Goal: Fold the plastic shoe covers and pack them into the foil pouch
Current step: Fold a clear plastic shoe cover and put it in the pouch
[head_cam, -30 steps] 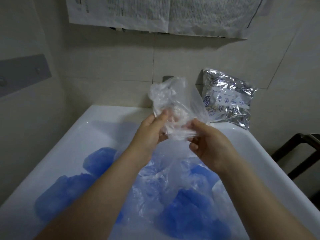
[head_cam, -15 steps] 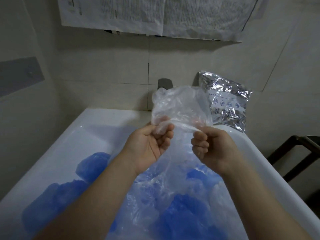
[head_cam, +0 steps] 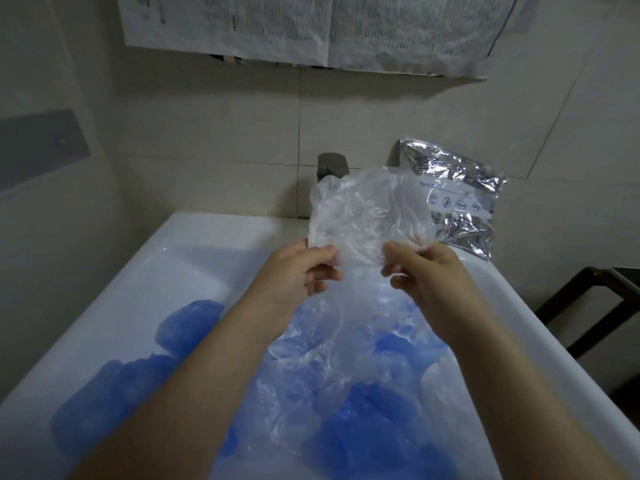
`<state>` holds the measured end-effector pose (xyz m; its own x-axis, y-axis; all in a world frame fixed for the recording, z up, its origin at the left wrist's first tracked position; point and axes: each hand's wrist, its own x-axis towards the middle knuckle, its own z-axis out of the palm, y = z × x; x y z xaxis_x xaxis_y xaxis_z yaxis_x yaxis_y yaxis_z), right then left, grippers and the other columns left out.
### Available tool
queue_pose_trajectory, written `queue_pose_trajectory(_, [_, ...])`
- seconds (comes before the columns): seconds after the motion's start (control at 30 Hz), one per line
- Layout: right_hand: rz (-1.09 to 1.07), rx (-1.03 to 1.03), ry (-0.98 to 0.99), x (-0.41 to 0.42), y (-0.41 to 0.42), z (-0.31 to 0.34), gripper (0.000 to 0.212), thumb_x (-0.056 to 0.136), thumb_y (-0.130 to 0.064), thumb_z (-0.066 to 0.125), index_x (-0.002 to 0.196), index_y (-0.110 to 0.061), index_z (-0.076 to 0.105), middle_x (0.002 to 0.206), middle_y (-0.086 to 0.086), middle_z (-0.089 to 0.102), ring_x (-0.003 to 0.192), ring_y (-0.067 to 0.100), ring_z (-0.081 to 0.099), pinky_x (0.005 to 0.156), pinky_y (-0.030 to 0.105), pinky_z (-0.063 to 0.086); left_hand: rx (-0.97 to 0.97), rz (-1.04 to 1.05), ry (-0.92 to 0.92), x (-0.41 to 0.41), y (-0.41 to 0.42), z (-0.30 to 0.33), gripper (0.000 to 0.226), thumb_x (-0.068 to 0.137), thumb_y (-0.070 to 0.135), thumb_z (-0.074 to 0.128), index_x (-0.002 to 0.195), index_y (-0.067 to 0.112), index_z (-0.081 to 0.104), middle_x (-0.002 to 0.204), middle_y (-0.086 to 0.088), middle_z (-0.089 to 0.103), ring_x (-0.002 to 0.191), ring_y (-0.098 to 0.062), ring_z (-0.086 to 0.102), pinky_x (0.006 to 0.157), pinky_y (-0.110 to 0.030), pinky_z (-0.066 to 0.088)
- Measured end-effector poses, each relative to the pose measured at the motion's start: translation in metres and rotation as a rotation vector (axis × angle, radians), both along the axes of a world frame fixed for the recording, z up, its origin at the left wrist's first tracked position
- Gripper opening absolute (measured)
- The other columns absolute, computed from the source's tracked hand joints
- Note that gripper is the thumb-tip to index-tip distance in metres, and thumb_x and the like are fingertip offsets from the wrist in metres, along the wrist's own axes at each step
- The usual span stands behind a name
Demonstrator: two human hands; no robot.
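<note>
Beige wall tiles (head_cam: pixel 214 140) back a white table (head_cam: pixel 194 244), where a crumpled foil pouch (head_cam: pixel 460 199) leans upright against the wall at the far right edge. Its white label begins "Conten", partly masked, above a row of small round icons too small to read. Printed sheets (head_cam: pixel 311 29) hang on the wall above, their text illegible. A person's left hand (head_cam: pixel 298 275) and right hand (head_cam: pixel 426 275) each pinch the lower edge of a clear shoe cover (head_cam: pixel 367 220) between thumb and curled fingers, holding it up in front of the pouch and a grey fitting (head_cam: pixel 332 166) on the wall. Below the forearms, blue covers (head_cam: pixel 363 427) lie heaped on the table, with more clear plastic (head_cam: pixel 311 358) over them. Compared with half a second ago, the hands have shifted apart along the cover's edge, and the cover is spread wider and flatter, overlapping the pouch's left side.
</note>
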<state>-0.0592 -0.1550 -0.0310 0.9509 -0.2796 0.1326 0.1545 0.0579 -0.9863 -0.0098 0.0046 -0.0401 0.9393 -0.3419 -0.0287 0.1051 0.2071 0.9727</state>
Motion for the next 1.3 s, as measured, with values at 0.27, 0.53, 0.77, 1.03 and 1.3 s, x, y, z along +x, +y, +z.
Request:
queue_pose_trajectory(0.27, [0.244,0.416,0.028,0.001,-0.002,0.003,0.016,0.071,0.001,0.054,0.072,-0.011,0.063,0.047,0.001,0.047,0.042,0.01,0.043,0.041,0.016,0.035,-0.302,-0.069,0.14,-0.006,-0.002,0.009,0.034,0.09,0.002,0.034,0.071,0.013,0.06,0.051,-0.005,0.061,0.04,-0.009,0.052,0.045,-0.017,0.038])
queue_pose_trajectory(0.53, [0.294,-0.242,0.056,-0.004,-0.045,-0.002,0.02,0.067,-0.013,0.056,0.061,-0.012,0.074,0.064,0.002,0.069,0.061,0.015,0.06,0.057,0.021,0.05,0.261,-0.164,-0.296,0.001,0.016,0.002,0.044,0.077,0.027,0.039,0.041,0.016,0.063,0.051,0.005,0.06,0.05,-0.005,0.053,0.056,-0.019,0.044])
queue_pose_trajectory(0.77, [0.138,-0.005,0.131,0.007,-0.027,-0.009,0.011,0.088,-0.009,0.056,0.078,-0.006,0.061,0.064,0.005,0.06,0.058,0.014,0.059,0.058,0.024,0.044,0.354,0.055,-0.479,0.0,0.002,-0.003,0.015,0.078,0.014,0.072,0.074,0.025,0.064,0.059,0.002,0.043,0.051,-0.003,0.039,0.055,-0.017,0.036])
queue_pose_trajectory(1.03, [0.161,0.218,0.094,0.005,-0.03,-0.002,0.012,0.089,-0.009,0.054,0.088,-0.006,0.065,0.066,0.003,0.057,0.052,0.006,0.054,0.052,0.014,0.048,0.111,-0.045,-0.22,0.012,0.016,-0.004,0.018,0.076,0.009,0.065,0.088,0.021,0.07,0.086,0.004,0.074,0.089,-0.012,0.067,0.086,-0.026,0.051])
queue_pose_trajectory(1.3, [-0.014,-0.495,0.031,0.005,-0.027,-0.008,0.013,0.087,-0.01,0.062,0.076,-0.018,0.066,0.05,-0.013,0.051,0.047,0.006,0.037,0.048,0.021,0.03,0.129,0.003,-0.193,0.013,0.015,-0.005,0.013,0.087,0.007,0.059,0.092,0.016,0.067,0.087,-0.003,0.071,0.086,-0.019,0.066,0.084,-0.035,0.052])
